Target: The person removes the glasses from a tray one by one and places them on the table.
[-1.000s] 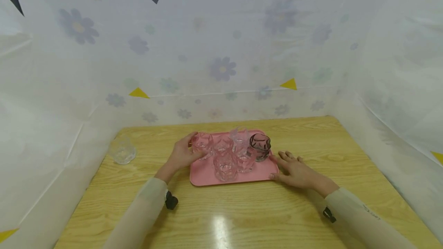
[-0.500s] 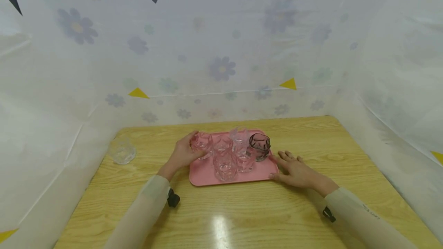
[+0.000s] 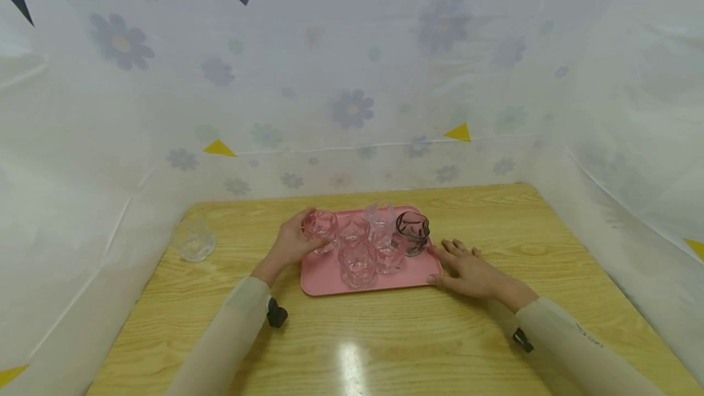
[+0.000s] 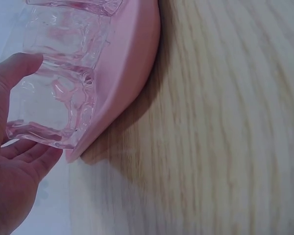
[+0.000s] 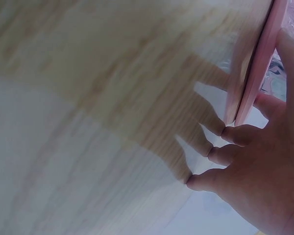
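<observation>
My left hand (image 3: 287,243) holds a clear faceted drinking glass (image 3: 320,231) at the back left of a pink tray (image 3: 326,283). In the left wrist view, the thumb lies along one side of that glass (image 4: 49,100) and the fingers curve round the other, low by the tray's rim. Several more clear glasses (image 3: 359,264) stand close together on the tray, and a smoky grey glass (image 3: 412,234) is at its right. Spread out on the table, my right hand (image 3: 470,274) touches the tray's right edge with thumb and forefinger; its other fingertips rest on the wood.
A single clear glass (image 3: 195,241) stands apart near the table's left edge. White flower-printed sheeting (image 3: 352,167) encloses the wooden table (image 3: 407,335) at the back and both sides.
</observation>
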Available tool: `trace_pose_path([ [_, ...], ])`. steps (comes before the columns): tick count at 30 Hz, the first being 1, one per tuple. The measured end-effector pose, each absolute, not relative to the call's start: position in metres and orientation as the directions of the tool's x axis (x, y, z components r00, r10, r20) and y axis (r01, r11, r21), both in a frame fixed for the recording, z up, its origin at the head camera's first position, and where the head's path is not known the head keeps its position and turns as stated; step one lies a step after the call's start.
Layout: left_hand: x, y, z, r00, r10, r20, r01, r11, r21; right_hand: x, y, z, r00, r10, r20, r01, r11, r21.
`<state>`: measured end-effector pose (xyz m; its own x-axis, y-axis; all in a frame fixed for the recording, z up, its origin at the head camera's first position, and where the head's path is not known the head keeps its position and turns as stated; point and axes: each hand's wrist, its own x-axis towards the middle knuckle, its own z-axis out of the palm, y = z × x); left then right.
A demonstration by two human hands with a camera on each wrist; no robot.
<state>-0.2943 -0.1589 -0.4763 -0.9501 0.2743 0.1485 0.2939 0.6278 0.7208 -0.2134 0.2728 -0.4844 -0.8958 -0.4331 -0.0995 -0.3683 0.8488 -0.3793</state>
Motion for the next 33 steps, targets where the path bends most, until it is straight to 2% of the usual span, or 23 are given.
trace_pose_path([
  [19,-0.293,-0.161,-0.469,-0.951,0.261,0.164,0.291,0.585,0.757,-0.215,0.273,-0.488,-0.897,-0.432,-0.091,-0.366,0.844,-0.393],
  [33,-0.287,-0.182,-0.455,-0.962,0.224,0.159,0.260,0.552,0.792,-0.212,0.272,-0.485,-0.897,-0.431,-0.097,-0.363,0.843,-0.397],
])
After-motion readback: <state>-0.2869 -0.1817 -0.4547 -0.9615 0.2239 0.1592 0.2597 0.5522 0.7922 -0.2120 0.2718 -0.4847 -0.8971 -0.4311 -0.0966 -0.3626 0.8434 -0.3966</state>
